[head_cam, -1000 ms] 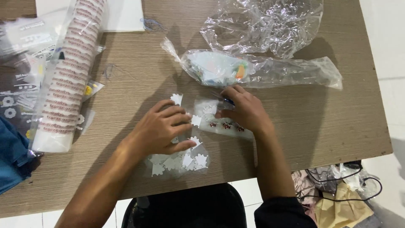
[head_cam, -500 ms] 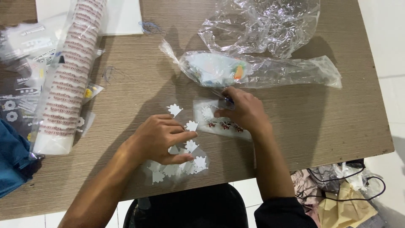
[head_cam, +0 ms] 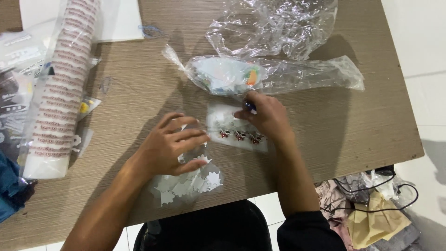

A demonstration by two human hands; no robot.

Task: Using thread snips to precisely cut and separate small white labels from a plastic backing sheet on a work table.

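Note:
My left hand [head_cam: 168, 147] hovers over a small clear bag of white snowflake-shaped cutouts [head_cam: 188, 182] near the table's front edge, fingers spread and curled, touching the loose cutouts at its top. My right hand [head_cam: 263, 115] rests on a small clear packet with red and dark decorations [head_cam: 237, 130] and pinches a small dark blue object [head_cam: 250, 106] at its fingertips. Just beyond the right hand lies a long clear bag [head_cam: 260, 76] holding pale pieces and an orange one.
A sleeve of stacked paper cups in plastic [head_cam: 58, 93] lies at the left beside flat packets [head_cam: 16, 93]. Crumpled clear plastic [head_cam: 274, 25] sits at the far side and a white sheet [head_cam: 116, 18] at the top left. Cloth and cables [head_cam: 371, 204] lie on the floor at the right of the wooden table [head_cam: 362, 121].
My left hand has lifted and shifted slightly off the snowflake cutouts, fingers spreading. My right hand has moved a little up the decorated packet.

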